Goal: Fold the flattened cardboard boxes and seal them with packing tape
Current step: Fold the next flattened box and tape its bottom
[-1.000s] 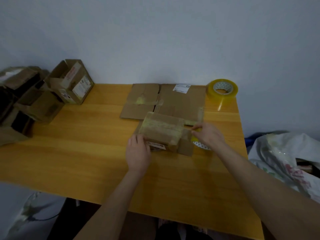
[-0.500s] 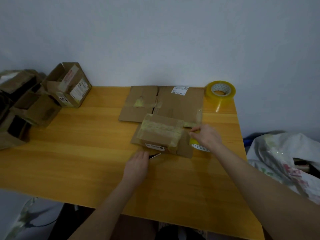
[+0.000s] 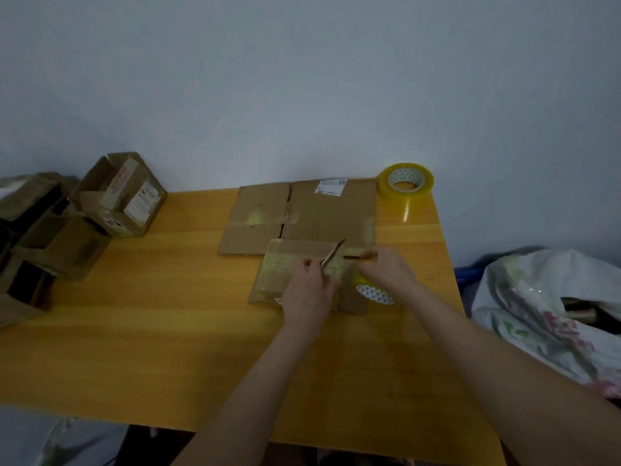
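A small folded cardboard box [image 3: 285, 267], with yellowish tape across its top, sits on the wooden table [image 3: 151, 314]. My left hand [image 3: 307, 292] is over the box's right part, shut on a thin pointed blade [image 3: 333, 257] that angles up and to the right. My right hand [image 3: 386, 270] pinches a strip of tape [image 3: 353, 258] at the box's far right edge. A tape roll [image 3: 374, 292] with a patterned core lies under that hand. Behind the box lies a flattened cardboard box [image 3: 319, 213] with a white label.
A second tape roll [image 3: 406, 181] stands at the table's back right corner. Several folded boxes [image 3: 117, 196] are piled at the left end. A white plastic bag [image 3: 544, 304] lies off the table's right edge. The wall runs close behind.
My left hand left the box's front, picked up the blade from the table beside it, and brought it up over the box's right part. My right hand stayed at the tape.
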